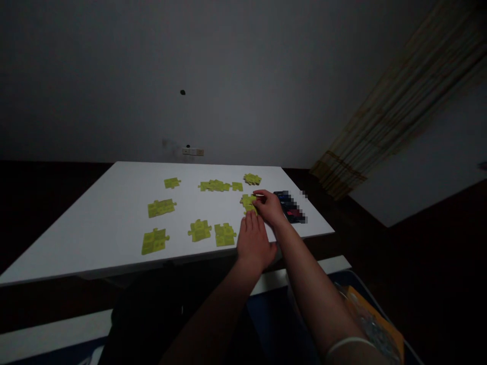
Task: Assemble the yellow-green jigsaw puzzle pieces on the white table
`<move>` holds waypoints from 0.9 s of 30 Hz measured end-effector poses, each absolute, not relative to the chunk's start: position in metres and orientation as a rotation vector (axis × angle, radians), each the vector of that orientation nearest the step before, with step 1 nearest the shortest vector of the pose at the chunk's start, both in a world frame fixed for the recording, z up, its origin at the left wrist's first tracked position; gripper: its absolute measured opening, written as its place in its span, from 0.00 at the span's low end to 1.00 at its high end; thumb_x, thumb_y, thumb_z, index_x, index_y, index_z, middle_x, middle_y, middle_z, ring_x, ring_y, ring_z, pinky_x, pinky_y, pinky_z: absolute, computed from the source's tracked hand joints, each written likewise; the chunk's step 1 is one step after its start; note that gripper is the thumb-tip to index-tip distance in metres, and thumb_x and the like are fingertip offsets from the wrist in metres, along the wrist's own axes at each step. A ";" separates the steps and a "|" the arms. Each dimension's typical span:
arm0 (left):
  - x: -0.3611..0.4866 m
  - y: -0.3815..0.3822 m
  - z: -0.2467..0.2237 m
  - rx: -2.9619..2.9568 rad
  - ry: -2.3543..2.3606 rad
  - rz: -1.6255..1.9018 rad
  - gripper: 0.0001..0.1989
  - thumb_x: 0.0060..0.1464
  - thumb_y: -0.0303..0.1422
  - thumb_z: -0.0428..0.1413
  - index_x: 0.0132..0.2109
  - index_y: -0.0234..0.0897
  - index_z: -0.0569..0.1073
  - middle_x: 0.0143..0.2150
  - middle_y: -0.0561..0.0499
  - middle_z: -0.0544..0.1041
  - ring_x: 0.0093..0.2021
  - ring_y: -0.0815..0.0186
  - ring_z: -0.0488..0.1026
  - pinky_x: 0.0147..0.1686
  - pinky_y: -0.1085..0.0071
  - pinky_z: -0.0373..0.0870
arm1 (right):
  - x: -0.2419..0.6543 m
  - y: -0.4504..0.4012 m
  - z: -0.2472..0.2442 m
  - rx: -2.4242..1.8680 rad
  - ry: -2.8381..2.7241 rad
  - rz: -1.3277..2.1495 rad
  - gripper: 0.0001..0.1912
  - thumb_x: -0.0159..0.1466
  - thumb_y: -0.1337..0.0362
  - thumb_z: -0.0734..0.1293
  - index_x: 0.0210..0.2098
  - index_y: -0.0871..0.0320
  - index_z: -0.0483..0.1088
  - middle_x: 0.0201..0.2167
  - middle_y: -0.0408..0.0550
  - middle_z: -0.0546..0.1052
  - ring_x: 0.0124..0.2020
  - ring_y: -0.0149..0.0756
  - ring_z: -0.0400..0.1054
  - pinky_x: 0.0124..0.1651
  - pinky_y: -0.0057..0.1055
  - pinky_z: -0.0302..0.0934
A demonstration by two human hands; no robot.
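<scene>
- Left of the middle of the white table (95, 238), three clusters of yellow-green jigsaw pieces (161, 208) are spread from the far edge towards the near edge.
- Near the table's middle, two more clusters (199, 230) are laid towards the near edge, and a joined row of pieces (215, 186) is laid towards the far edge.
- Right of the middle, a single jigsaw piece (248, 203) is partly covered by the hands.
- The left hand (254, 244) is held open, with its fingertips at that piece's lower edge.
- The right hand (269, 208) is laid on the piece, though a firm grip cannot be told. The hands are close together, not clasped.
- At the table's right edge, a blurred dark object (289, 207) is placed just beside the right hand.
</scene>
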State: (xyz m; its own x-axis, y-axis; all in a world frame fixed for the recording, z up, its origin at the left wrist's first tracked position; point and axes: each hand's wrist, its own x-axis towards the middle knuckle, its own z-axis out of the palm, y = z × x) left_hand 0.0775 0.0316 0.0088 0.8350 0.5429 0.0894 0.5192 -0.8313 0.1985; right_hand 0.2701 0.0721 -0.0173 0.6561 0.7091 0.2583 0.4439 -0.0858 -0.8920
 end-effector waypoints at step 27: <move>0.076 0.032 0.008 2.823 0.805 0.236 0.50 0.76 0.52 0.58 0.86 0.13 0.61 0.91 0.20 0.55 0.93 0.34 0.52 0.91 0.44 0.51 | 0.275 0.072 -0.013 -1.575 -0.634 0.348 0.19 0.54 0.53 0.82 0.42 0.52 0.81 0.39 0.49 0.87 0.44 0.48 0.83 0.51 0.45 0.82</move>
